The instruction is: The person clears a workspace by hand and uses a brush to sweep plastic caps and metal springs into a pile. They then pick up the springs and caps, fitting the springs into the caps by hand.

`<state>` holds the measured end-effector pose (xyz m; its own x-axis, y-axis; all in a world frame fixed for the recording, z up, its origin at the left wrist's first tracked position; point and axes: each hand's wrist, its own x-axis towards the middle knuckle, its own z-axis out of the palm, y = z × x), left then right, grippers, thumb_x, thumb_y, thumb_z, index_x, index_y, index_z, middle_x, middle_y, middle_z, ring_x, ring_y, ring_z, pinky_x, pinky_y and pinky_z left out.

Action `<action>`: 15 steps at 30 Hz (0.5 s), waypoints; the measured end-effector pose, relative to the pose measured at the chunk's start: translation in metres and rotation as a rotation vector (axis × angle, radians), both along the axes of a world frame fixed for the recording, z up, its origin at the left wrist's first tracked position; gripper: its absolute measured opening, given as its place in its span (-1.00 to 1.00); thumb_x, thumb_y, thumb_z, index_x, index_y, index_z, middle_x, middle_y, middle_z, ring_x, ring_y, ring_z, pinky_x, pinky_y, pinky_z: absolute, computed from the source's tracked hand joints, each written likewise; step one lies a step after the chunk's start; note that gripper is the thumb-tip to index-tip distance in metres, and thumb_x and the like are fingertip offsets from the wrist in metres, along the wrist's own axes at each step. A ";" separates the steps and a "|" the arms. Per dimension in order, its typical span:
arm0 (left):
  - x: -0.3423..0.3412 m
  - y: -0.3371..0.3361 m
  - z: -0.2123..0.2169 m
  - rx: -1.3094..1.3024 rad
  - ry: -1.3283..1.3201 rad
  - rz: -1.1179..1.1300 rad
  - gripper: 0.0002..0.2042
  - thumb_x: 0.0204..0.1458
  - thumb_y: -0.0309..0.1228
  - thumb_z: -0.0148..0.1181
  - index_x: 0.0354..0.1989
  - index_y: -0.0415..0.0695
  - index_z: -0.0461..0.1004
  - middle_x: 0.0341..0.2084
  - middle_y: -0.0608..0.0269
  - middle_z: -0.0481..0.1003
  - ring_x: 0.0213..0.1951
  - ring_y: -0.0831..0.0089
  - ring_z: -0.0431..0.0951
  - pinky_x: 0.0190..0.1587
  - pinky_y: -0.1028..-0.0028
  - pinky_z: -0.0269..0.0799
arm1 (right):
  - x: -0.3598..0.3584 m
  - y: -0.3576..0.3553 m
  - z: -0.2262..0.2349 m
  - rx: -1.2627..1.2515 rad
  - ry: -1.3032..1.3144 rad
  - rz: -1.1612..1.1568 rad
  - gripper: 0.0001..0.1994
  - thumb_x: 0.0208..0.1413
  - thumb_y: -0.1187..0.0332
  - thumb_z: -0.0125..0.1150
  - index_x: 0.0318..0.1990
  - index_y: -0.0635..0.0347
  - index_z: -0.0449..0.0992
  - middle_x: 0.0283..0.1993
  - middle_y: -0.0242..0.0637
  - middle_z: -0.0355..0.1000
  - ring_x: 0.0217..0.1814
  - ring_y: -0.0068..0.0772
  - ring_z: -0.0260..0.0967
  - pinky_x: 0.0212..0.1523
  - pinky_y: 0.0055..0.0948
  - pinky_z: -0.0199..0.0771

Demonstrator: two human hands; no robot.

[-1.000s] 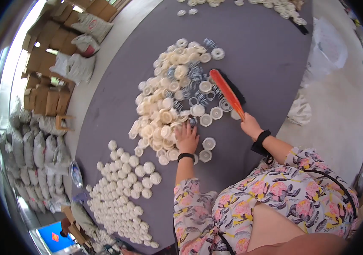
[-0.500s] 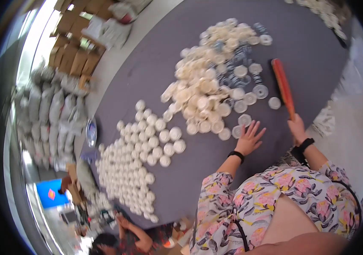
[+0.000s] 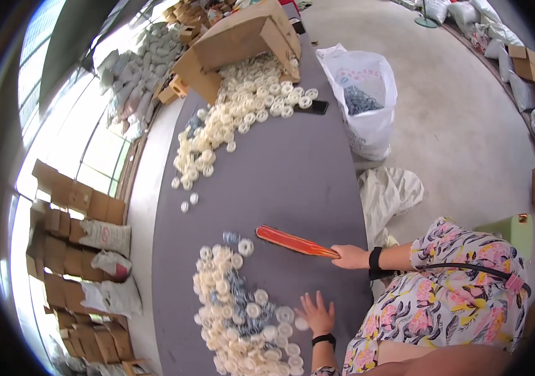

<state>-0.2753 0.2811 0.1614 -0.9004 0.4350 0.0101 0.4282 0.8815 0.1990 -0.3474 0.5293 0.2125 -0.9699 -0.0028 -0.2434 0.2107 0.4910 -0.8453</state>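
Note:
My right hand [image 3: 350, 257] is closed round the handle of a long red brush [image 3: 289, 240], which lies low over the grey table. To its left, a pile of cream plastic caps [image 3: 222, 313] is mixed with clear bluish pieces [image 3: 242, 294], too small to name exactly. My left hand [image 3: 317, 316] is open, fingers spread, palm down beside the pile's right edge. Close to its fingers are a translucent disc [image 3: 285, 314] and a pale disc [image 3: 302, 323], partly behind the hand. The lower end of the pile runs out of the picture.
Farther along the table [image 3: 280, 182], an open cardboard box [image 3: 233, 41] lies tipped over, with more cream caps [image 3: 261, 100] spilling out. A dark phone [image 3: 312, 107] is beside them. Right of the table stands a white sack [image 3: 371, 135] of bluish pieces. Stacked cartons [image 3: 60, 244] line the left.
My view has swung right, bringing the tipped box and white sack in and leaving the rows of round white pieces out. My right hand still grips the brush; my left remains spread by the pile.

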 end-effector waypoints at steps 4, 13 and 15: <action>-0.054 0.082 0.014 0.072 -0.043 -0.133 -0.50 0.02 -0.09 0.09 0.12 -0.07 0.30 0.18 -0.07 0.17 0.26 -0.01 0.06 0.22 -0.27 -0.29 | -0.032 0.081 0.015 0.053 0.025 -0.106 -0.70 -0.01 0.20 0.06 -0.18 0.19 0.37 -0.38 -0.02 0.45 -0.27 0.08 0.41 -0.28 -0.07 0.36; -0.146 0.175 0.010 1.001 -0.627 0.328 -0.50 0.08 -0.29 0.14 0.10 -0.34 0.22 -0.01 -0.09 0.29 0.00 0.11 0.36 0.04 0.27 0.29 | -0.114 0.172 0.015 0.449 0.255 -0.095 -0.68 0.04 0.17 0.04 -0.08 0.10 0.34 -0.38 -0.12 0.47 -0.33 0.02 0.43 -0.32 -0.04 0.41; -0.165 0.185 0.025 1.067 -0.588 0.349 -0.46 0.08 -0.31 0.13 0.15 -0.38 0.13 0.03 -0.12 0.23 -0.03 0.17 0.37 0.06 0.26 0.26 | -0.131 0.149 0.015 0.442 0.186 0.166 -0.67 0.05 0.15 0.03 -0.08 0.10 0.38 -0.37 -0.13 0.46 -0.34 0.04 0.43 -0.30 -0.05 0.42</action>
